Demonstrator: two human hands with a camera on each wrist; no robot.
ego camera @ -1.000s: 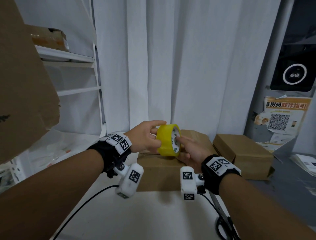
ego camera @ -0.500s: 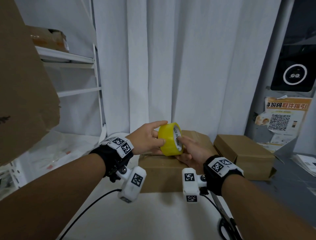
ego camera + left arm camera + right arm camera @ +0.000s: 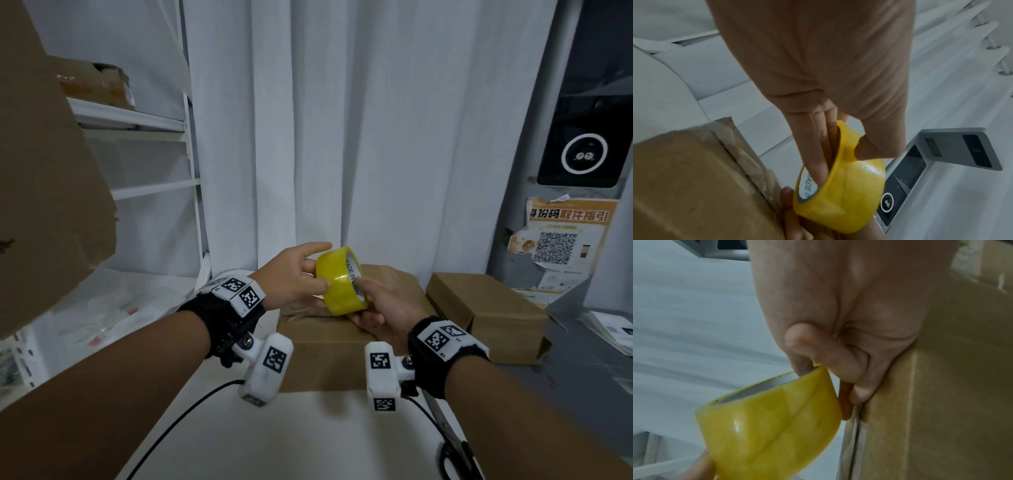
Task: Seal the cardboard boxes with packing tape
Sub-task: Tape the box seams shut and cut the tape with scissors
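Both hands hold the yellow tape roll just above the near cardboard box: the left hand pinches its outer band, the right hand has fingers hooked into the core. The roll's axis runs roughly left to right across the box's taped seam; a second box sits right, with bare tabletop in front

Tape roll is between my left hand and right hand, above the near box on the table. Second box sits right of it; scissors lie at the table's right edge, shelf rack left, curtain behind.
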